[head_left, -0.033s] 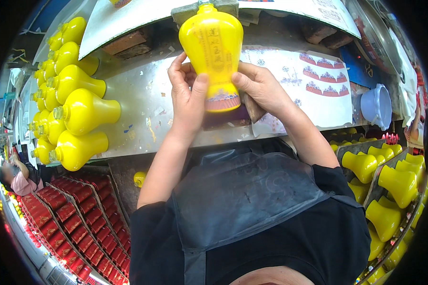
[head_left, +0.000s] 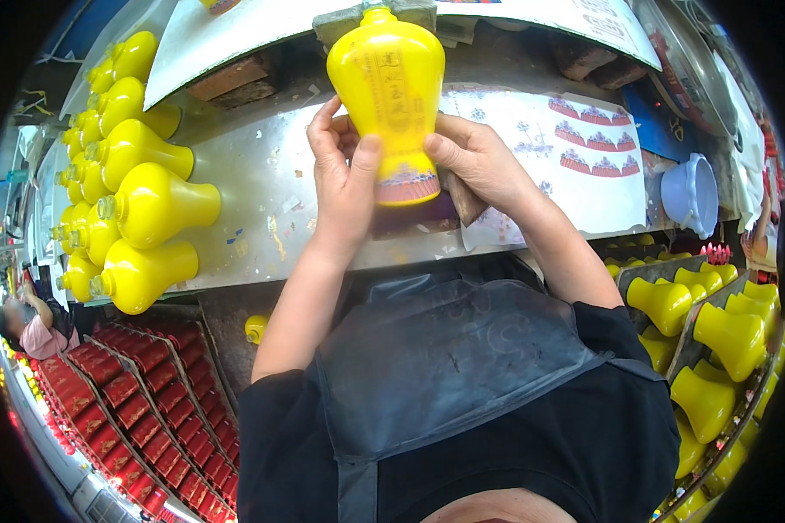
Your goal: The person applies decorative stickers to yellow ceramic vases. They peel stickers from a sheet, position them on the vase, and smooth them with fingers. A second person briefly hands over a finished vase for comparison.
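Observation:
A glossy yellow vase-shaped bottle (head_left: 385, 74) is held between my two hands, its neck toward the far side and its wide base toward me. My left hand (head_left: 344, 174) grips its lower left side, with the thumb on the narrow waist. From the other side, my right hand (head_left: 484, 161) presses its thumb near the same waist, and its fingers are partly hidden. A patterned band (head_left: 407, 185) in pink and blue wraps the base, and faint dark print runs down the body. The neck meets a grey block (head_left: 419, 15). Below my right hand sits a brown block (head_left: 465, 199).
Several yellow bottles (head_left: 161, 205) lie along the left of the metal table (head_left: 253, 209). At right are a decal sheet (head_left: 615, 205) and a pale blue bucket (head_left: 689, 196). Racks of yellow bottles (head_left: 728, 340) and red pieces (head_left: 139, 383) flank me. Another person (head_left: 39, 327) is far left.
The dark print on the bottle looks slightly shifted, and the bottle sits a touch further left. My hands stay almost in place.

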Motion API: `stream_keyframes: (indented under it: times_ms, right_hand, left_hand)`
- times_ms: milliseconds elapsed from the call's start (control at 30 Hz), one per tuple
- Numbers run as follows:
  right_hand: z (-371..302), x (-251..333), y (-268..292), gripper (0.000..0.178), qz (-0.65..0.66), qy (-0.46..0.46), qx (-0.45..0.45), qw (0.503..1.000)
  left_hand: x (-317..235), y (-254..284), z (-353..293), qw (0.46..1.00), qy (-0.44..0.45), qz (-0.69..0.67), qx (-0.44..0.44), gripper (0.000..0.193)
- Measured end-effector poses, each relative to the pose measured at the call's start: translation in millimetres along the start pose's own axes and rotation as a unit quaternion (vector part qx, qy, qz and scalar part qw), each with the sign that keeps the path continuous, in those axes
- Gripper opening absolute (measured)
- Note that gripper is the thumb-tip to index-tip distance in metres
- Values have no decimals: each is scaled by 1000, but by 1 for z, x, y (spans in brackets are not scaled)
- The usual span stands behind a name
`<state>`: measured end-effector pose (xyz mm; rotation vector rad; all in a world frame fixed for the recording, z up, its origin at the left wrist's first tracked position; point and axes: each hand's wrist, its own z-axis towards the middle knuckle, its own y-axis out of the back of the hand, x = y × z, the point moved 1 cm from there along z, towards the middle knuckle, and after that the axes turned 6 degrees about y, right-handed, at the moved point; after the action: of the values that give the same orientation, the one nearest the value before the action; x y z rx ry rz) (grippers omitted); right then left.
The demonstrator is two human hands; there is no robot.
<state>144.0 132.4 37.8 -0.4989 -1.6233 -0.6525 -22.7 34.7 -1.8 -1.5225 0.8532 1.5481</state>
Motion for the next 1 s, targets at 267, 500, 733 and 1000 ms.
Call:
stream_keyframes:
  times_ms: [267, 500, 733, 1000]
  right_hand:
    - [4, -8, 8, 49, 52, -46, 22, 997]
    - [7, -19, 2, 50, -30, 33, 29, 999]
    - [3, -12, 3, 50, -24, 29, 40, 999]
    - [2, -18, 11, 67, 53, -39, 43, 997]
  left_hand:
    - [1, 1, 1, 998, -12, -56, 4, 64]
    - [2, -1, 0, 1000, -1, -14, -3, 64]
    - [0, -3, -1, 1000, 4, -23, -5, 63]
    - [3, 4, 0, 998, 20, -48, 22, 49]
